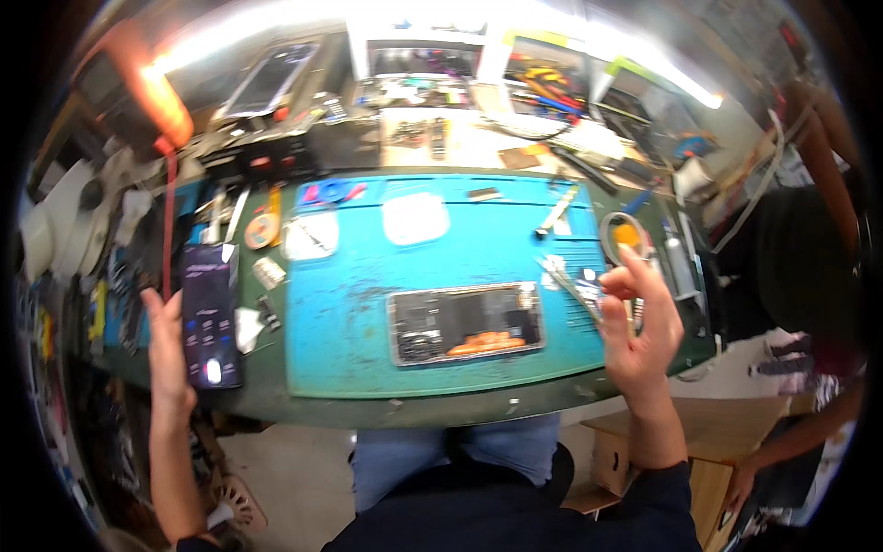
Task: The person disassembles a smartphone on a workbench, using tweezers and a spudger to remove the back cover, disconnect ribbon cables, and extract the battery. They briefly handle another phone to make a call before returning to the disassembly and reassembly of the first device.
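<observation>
While the left hand (pixel 170 345) rests with fingers loosely spread against the left edge of a dark phone (pixel 212 313) with a lit screen, lying lengthwise on the green bench at the left of the blue work mat (pixel 349 322), the right hand (pixel 639 322) hovers at the mat's right edge — fingers pinched on slim metal tweezers (pixel 570 285) that point up and left. An opened phone (pixel 466 322), its insides bare with an orange strip along the lower side, lies flat near the mat's middle. A white rounded-square piece (pixel 415 218) sits at the mat's top, a white rectangular label (pixel 311 235) just left of it, and an orange tape roll (pixel 260 231) beyond — off the mat.
</observation>
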A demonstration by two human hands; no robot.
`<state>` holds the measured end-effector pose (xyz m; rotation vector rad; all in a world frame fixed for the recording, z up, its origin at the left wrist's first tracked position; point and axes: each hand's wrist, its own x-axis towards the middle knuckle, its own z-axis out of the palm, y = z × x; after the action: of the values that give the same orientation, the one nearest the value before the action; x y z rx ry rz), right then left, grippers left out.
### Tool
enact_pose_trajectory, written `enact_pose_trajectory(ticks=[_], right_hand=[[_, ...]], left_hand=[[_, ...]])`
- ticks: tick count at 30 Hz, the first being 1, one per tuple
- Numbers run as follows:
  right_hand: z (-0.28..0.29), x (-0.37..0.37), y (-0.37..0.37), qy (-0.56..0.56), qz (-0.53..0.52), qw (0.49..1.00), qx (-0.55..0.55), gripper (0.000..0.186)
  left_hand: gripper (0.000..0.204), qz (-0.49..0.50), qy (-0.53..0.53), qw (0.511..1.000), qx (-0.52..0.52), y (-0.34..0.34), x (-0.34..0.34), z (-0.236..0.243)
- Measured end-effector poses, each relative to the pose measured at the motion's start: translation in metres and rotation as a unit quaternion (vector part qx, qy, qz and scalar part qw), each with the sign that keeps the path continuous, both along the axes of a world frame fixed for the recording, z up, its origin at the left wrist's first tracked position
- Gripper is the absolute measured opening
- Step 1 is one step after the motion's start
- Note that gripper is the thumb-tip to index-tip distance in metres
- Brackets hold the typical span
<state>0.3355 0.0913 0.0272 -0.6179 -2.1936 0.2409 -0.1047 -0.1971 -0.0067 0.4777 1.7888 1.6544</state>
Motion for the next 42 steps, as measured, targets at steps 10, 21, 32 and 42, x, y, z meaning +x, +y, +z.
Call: enact_pose_trajectory(ticks=[10,21,32,42], right_hand=[[-0.002,-0.002,0.011,-0.225,-0.015,0.974,-0.022,0.033],[0.017,-0.035,0.003,-0.205,0.085,0.968,-0.115,0.025],[0.012,-0.065,-0.001,-0.244,0.188,0.947,-0.088,0.015],[0.029,-0.040,0.010,-0.203,-0.046,0.973,-0.094,0.011]], left_hand=[[0.087,-0.062,0.291,0.939,-0.174,-0.020,0.015,0.022],[0.083,0.004,0.572,0.798,-0.191,-0.006,0.088,0.051],[0.058,-0.475,0.388,0.786,0.081,0.171,0.143,0.015],[0.054,-0.325,0.483,0.812,-0.035,0.118,0.121,0.025]])
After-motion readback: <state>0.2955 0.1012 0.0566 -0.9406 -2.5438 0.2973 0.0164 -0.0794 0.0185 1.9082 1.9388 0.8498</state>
